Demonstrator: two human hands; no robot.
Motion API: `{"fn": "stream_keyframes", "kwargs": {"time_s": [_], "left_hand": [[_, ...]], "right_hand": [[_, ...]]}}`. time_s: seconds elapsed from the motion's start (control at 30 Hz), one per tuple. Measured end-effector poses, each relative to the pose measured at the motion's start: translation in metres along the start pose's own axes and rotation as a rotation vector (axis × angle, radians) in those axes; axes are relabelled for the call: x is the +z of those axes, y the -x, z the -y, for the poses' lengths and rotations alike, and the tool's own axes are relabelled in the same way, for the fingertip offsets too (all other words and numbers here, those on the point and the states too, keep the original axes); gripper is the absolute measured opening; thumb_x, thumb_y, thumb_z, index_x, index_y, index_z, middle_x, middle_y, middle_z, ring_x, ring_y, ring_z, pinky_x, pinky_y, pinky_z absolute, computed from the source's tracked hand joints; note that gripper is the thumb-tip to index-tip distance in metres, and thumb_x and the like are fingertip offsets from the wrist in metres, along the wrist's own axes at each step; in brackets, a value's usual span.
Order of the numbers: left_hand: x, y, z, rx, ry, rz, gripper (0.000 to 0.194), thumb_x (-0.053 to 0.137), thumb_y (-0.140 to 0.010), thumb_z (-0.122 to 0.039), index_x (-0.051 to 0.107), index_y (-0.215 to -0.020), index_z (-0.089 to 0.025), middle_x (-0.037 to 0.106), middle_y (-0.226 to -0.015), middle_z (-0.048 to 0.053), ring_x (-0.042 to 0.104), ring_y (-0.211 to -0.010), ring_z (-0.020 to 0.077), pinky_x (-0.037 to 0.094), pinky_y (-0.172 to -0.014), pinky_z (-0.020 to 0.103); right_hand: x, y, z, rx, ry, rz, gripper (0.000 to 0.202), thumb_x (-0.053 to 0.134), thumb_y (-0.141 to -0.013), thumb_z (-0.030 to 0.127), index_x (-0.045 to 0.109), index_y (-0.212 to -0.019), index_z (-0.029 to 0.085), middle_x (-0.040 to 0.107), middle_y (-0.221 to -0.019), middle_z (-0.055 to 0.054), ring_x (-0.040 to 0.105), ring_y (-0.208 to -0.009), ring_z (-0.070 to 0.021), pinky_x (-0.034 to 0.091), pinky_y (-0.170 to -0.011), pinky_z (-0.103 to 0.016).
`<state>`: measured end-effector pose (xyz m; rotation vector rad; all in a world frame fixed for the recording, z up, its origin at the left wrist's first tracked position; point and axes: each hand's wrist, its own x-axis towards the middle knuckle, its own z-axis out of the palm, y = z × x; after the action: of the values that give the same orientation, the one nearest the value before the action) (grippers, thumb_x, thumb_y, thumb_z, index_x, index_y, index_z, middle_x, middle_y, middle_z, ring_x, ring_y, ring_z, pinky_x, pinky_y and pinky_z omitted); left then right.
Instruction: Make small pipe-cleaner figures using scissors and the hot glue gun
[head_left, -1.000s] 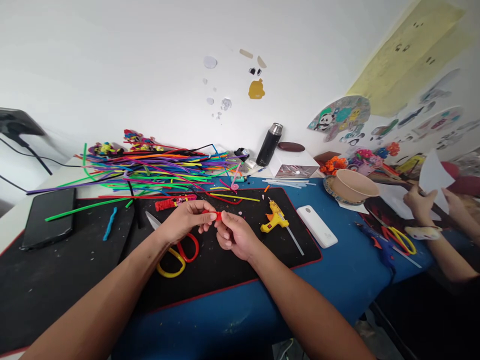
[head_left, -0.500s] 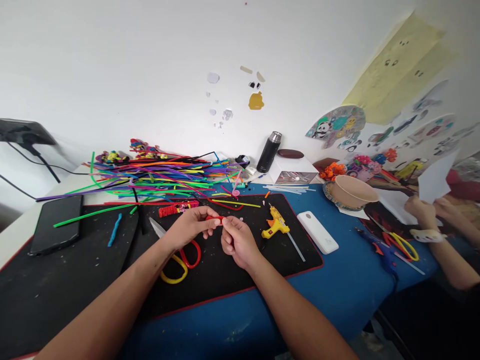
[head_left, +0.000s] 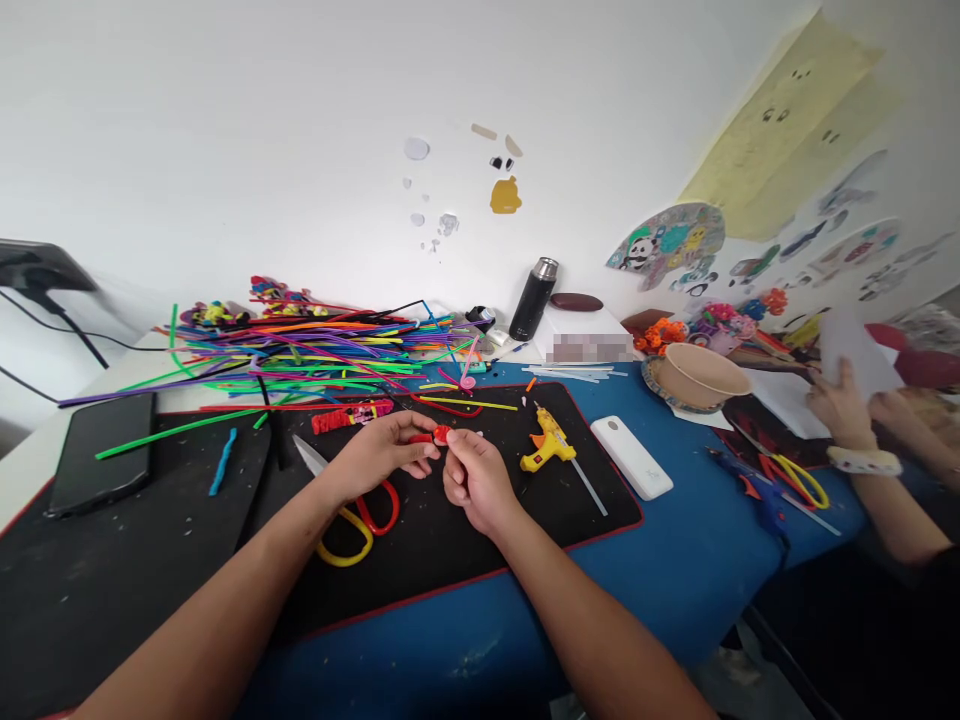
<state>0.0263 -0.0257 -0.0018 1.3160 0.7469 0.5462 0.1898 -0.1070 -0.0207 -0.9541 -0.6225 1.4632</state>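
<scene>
Over the black mat (head_left: 450,545), my right hand (head_left: 480,480) pinches a small curled red pipe cleaner (head_left: 442,435) between thumb and forefinger. My left hand (head_left: 390,450) is closed on the red length that runs off to its left; its fingertips partly hide this. Beneath my left wrist lie large scissors (head_left: 352,540) with one yellow and one red handle, blades pointing up and left. Behind my left hand rests a red fuzzy piece (head_left: 341,417) with pink and yellow parts. A yellow glue gun (head_left: 551,445) with a glue stick lies right of my right hand.
A heap of coloured pipe cleaners (head_left: 315,350) spreads along the back. A black phone (head_left: 105,450) lies left, a white power bank (head_left: 632,457) right. A black flask (head_left: 534,300) and a beige bowl (head_left: 705,375) stand behind. At right, a co-worker's hands (head_left: 847,410) hold white paper.
The red curl now shows more between my fingertips, and my left fingers have spread slightly away from my right. The view has shifted a little; the co-worker's paper has moved.
</scene>
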Motion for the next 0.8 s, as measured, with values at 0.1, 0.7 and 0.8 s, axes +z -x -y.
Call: {"fn": "stream_keyframes", "kwargs": {"time_s": [0.1, 0.7, 0.8], "left_hand": [[0.000, 0.000, 0.003, 0.011, -0.035, 0.034, 0.044, 0.088, -0.076, -0.042, 0.056, -0.098, -0.021, 0.076, -0.078, 0.000, 0.074, -0.066, 0.0185, 0.062, -0.062, 0.032], [0.001, 0.000, 0.005, 0.044, -0.044, 0.069, 0.042, 0.082, -0.083, -0.045, 0.055, -0.104, -0.021, 0.076, -0.082, 0.002, 0.074, -0.070, 0.0187, 0.061, -0.065, 0.032], [0.003, 0.000, 0.005, 0.060, -0.059, 0.047, 0.045, 0.083, -0.081, -0.044, 0.052, -0.106, -0.022, 0.075, -0.081, 0.000, 0.073, -0.070, 0.0187, 0.061, -0.065, 0.032]], "right_hand": [[0.001, 0.000, -0.002, -0.018, 0.025, -0.006, 0.043, 0.082, -0.080, 0.056, 0.058, -0.083, 0.021, 0.046, -0.047, 0.012, 0.031, -0.031, -0.0045, 0.016, -0.033, -0.018], [-0.003, -0.006, 0.006, -0.120, 0.362, -0.083, 0.040, 0.075, -0.085, 0.058, 0.064, -0.081, 0.019, 0.045, -0.045, 0.010, 0.036, -0.032, -0.0061, 0.022, -0.031, -0.019], [-0.002, -0.007, 0.003, -0.131, 0.400, -0.080, 0.041, 0.074, -0.085, 0.059, 0.065, -0.080, 0.019, 0.046, -0.045, 0.010, 0.036, -0.032, -0.0061, 0.024, -0.032, -0.019]]}}
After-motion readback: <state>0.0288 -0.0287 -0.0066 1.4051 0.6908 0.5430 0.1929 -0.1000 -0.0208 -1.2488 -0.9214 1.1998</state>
